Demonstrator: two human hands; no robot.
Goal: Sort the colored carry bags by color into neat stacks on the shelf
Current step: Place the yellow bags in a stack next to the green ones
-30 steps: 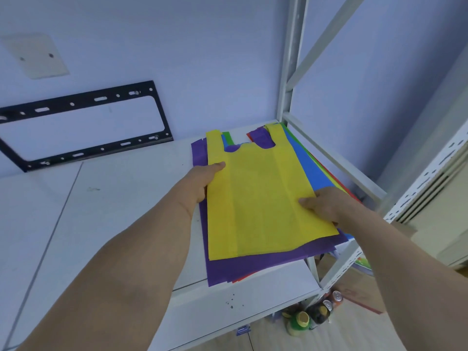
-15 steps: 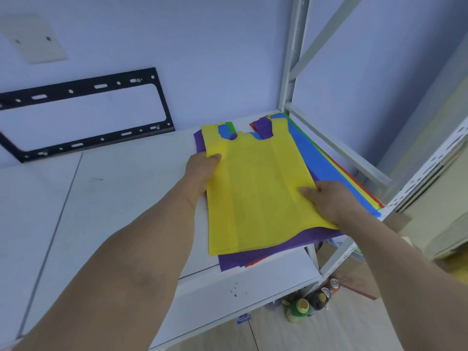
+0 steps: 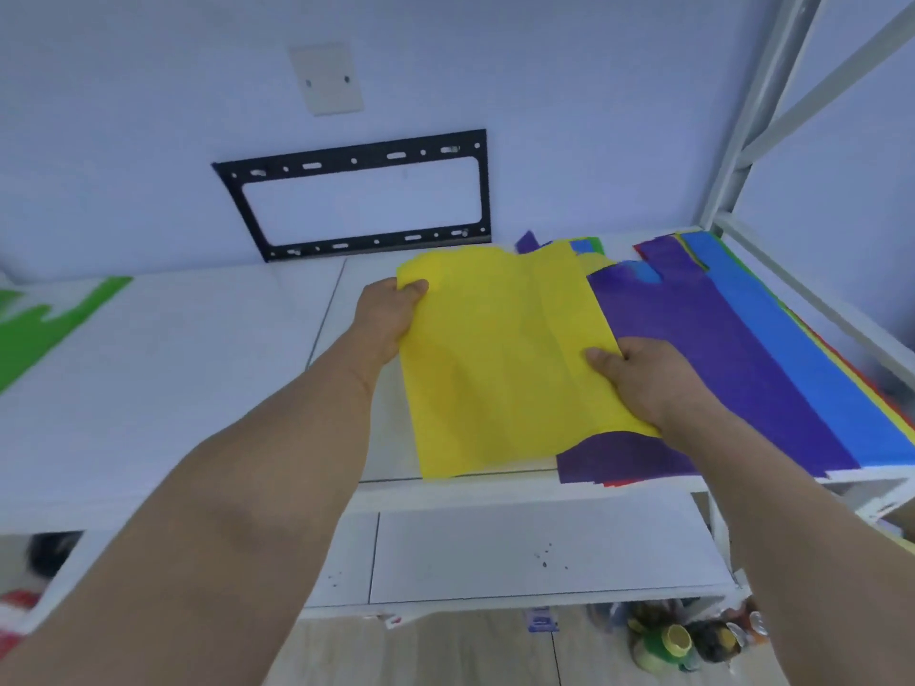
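Since half a second before, both hands had carried the yellow bag (image 3: 500, 354) leftward off the pile, baring the purple bag (image 3: 718, 358). Left hand (image 3: 386, 316) pinched its upper left edge; right hand (image 3: 643, 376) gripped its right edge. Blue bag (image 3: 792, 349) lay beside purple on the shelf (image 3: 198, 368). A green bag (image 3: 34, 329) lay far left, a black bracket (image 3: 361, 195) behind.

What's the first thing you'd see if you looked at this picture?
The bright yellow fabric carry bag in the middle, held at its edges by the left hand and right hand. To its right, purple and blue bags lie fanned on the white shelf.
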